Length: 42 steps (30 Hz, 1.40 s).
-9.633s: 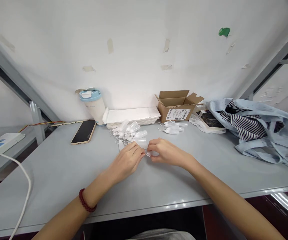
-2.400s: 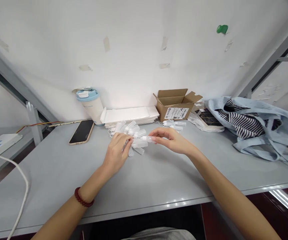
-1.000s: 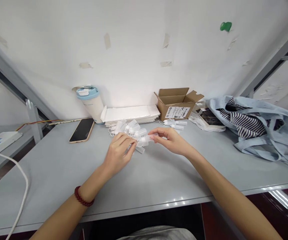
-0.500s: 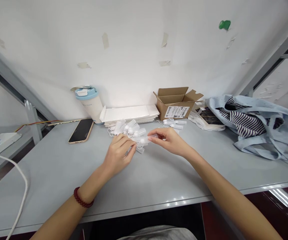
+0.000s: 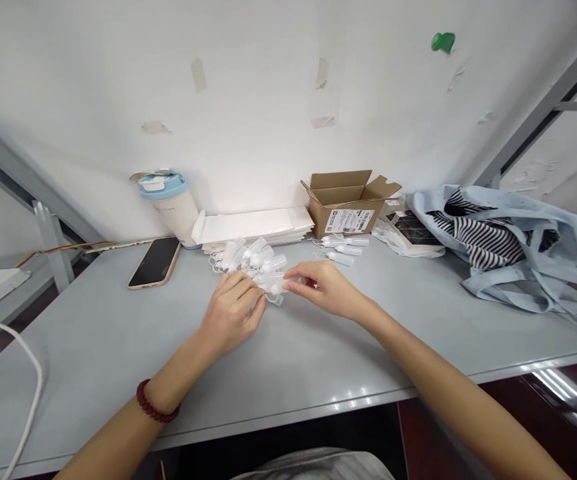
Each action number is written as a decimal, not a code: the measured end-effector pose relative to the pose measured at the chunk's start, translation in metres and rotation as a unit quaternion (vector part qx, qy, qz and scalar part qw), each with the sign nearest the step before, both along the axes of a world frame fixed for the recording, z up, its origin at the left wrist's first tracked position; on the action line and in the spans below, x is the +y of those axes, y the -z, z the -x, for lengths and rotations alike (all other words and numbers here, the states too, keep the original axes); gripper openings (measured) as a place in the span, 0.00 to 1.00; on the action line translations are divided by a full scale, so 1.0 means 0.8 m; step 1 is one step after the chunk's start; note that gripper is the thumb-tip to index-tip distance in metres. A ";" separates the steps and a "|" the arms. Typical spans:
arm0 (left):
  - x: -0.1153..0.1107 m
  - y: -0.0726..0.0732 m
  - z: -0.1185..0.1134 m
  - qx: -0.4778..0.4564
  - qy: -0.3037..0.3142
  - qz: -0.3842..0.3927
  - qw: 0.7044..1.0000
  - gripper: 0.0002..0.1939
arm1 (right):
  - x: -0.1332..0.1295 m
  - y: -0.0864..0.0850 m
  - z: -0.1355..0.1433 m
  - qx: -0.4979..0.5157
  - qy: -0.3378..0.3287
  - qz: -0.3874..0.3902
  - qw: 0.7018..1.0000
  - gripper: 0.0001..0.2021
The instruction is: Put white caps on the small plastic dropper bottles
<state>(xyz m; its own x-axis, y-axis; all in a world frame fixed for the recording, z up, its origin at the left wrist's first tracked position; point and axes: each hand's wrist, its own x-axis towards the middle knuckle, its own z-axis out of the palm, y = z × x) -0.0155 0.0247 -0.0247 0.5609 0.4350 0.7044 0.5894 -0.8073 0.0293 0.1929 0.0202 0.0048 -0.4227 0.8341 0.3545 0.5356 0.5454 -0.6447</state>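
Near the table's middle lies a pile of small translucent squeeze bottles (image 5: 258,255) with white tops and thin loops. My right hand (image 5: 325,287) pinches one small bottle (image 5: 275,288) between thumb and fingers, at the pile's near right side. Close against its left end is my left hand (image 5: 233,308), thumb and index finger pressed together. Whatever lies between those left fingertips is too small to make out. Several more small bottles (image 5: 341,258) lie apart from the pile, behind my right hand.
Behind the pile, a stack of white envelopes (image 5: 253,227) lies along the wall. An open cardboard box (image 5: 351,220) stands right of it. To the left are a phone (image 5: 155,263) and a lidded cup (image 5: 175,213); a light blue cloth bag (image 5: 498,247) lies at right.
The view has shifted slightly, moving the scene a little left. One more bottle now shows beside the separate group, where my right hand covered it before. Both hands remain close together.
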 end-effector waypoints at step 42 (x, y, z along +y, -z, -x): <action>-0.012 -0.011 -0.006 -0.107 0.046 0.223 0.968 0.08 | 0.003 0.003 0.001 0.103 0.010 0.151 0.983 0.10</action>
<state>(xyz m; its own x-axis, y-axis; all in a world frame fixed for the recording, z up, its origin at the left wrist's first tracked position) -0.0107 0.0155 -0.0163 0.4736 0.6779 0.5622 0.4567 -0.7349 0.5014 0.1922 0.0228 0.0024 -0.3500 0.9221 0.1651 0.3863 0.3026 -0.8713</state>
